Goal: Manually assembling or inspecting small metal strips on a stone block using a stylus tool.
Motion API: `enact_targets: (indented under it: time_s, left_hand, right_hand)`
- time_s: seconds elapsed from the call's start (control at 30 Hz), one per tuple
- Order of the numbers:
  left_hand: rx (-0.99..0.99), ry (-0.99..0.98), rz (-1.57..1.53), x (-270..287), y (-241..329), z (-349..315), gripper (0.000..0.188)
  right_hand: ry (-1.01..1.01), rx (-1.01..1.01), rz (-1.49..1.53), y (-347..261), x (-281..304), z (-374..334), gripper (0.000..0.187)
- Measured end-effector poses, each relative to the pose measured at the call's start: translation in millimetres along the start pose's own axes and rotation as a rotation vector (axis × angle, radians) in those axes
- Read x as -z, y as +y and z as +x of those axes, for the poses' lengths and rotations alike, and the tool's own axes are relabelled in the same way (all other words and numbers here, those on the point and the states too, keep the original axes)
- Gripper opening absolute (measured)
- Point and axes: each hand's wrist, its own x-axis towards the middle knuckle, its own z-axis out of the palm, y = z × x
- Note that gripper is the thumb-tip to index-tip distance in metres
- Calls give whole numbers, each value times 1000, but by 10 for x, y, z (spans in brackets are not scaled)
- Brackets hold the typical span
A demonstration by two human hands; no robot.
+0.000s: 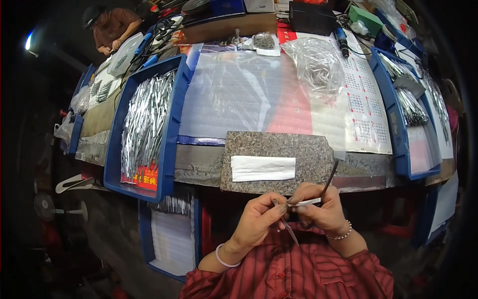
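Note:
My two hands meet in front of my chest, just off the near edge of a speckled stone slab (279, 142). Between its thumb and fingers my left hand (259, 222) grips a slim pointed metal piece (291, 232), tweezer-like in shape, its tip toward my shirt. My right hand (321, 212) is closed around a thin dark rod (330, 177) that sticks up past the fingers. A short pale strip (307, 202) also shows at the right fingers; whether it belongs to the metal piece, I cannot tell. A folded white cloth or paper (263, 168) lies on the slab.
Left stands a blue tray (180, 94) full of slim silver metal pieces; another blue tray (402, 142) with bundled pieces is at right. Clear plastic sheeting (229, 94) and a plastic bag (316, 65) cover the table beyond. A person (114, 25) works far left.

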Motion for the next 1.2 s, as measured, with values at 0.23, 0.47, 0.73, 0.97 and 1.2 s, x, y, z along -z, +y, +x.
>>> enact_targets:
  time_s: [0.23, 0.47, 0.73, 0.97, 1.2]
  left_hand:
    - [-83, 62, 189, 2, 10, -33, 22]
    - [-199, 41, 97, 33, -8, -82, 29]
    - [-167, 37, 145, 18, -10, -108, 30]
    - [-262, 109, 289, 8, -18, -121, 26]
    - [-226, 128, 366, 55, -7, -126, 22]
  right_hand:
    - [158, 139, -317, -108, -2, -256, 18]
    - [1, 319, -808, -69, -121, -248, 24]
    - [21, 507, -972, 69, -175, -217, 28]
    - [24, 600, -989, 281, -201, -196, 31]
    - [-43, 674, -1203, 235, -182, -205, 33]
